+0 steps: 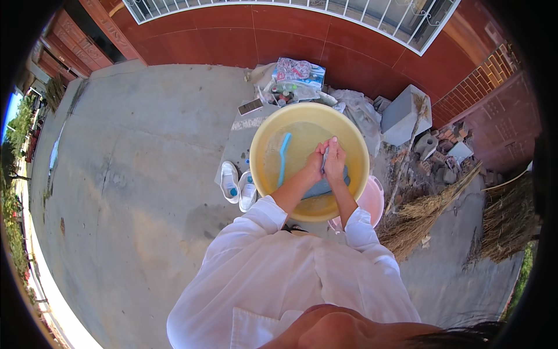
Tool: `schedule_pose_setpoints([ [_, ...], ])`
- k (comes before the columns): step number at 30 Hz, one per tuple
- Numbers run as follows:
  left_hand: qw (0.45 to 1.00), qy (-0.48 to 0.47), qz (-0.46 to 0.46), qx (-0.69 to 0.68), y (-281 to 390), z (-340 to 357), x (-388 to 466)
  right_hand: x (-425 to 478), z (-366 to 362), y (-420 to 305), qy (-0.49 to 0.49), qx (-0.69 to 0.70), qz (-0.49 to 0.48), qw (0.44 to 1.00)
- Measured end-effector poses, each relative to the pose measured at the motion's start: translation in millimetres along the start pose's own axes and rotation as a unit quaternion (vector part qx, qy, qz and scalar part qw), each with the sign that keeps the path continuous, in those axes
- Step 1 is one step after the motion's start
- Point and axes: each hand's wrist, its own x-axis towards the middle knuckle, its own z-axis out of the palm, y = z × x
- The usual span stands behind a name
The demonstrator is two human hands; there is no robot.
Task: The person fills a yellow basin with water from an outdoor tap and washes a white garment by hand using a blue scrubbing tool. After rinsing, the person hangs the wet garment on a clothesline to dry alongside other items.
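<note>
A round yellow plastic basin (258, 148) stands in front of me with shallow water in it. Over its right half, my left hand (335, 159) and my right hand (316, 162) press together on a bunched grey-blue cloth (324, 159). More grey-blue fabric (320, 187) lies below my wrists in the basin, partly hidden by my forearms. A light blue long-handled brush (282, 159) rests in the basin, left of my hands. A pair of white shoes (239, 187) sits on the ground just left of the basin.
A pink bucket (371, 200) stands partly under the basin's right side. Bottles and bags (285, 91) lie beyond it, beside a phone (250, 107). At right are a grey block (405, 115), brick rubble (449, 144) and straw brooms (418, 218). A red tiled wall (287, 43) closes the far side.
</note>
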Motion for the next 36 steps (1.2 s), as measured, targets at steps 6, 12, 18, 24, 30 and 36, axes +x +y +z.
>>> schedule_pose_setpoints([
  [6, 0.979, 0.070, 0.124, 0.149, -16, -4, 16, 15, -12, 7, 0.163, 0.196, 0.129, 0.958],
  [12, 0.861, 0.125, 0.299, 0.392, -18, -19, 36, 23, -7, 0, 0.203, 0.236, 0.182, 0.933],
  [18, 0.685, 0.057, 0.436, 0.581, 14, -27, 10, 45, -25, 15, 0.135, 0.133, 0.203, 0.961],
  [24, 0.526, 0.125, 0.344, 0.768, 29, -47, 5, 41, -51, 58, 0.031, -0.537, 0.063, 0.840],
  [30, 0.563, 0.083, 0.140, 0.810, 34, -69, 39, 44, -61, 65, -0.042, -0.659, 0.139, 0.738],
  [36, 0.978, 0.092, -0.053, 0.181, 46, -44, 25, 34, -31, 43, 0.043, -0.128, 0.254, 0.958],
])
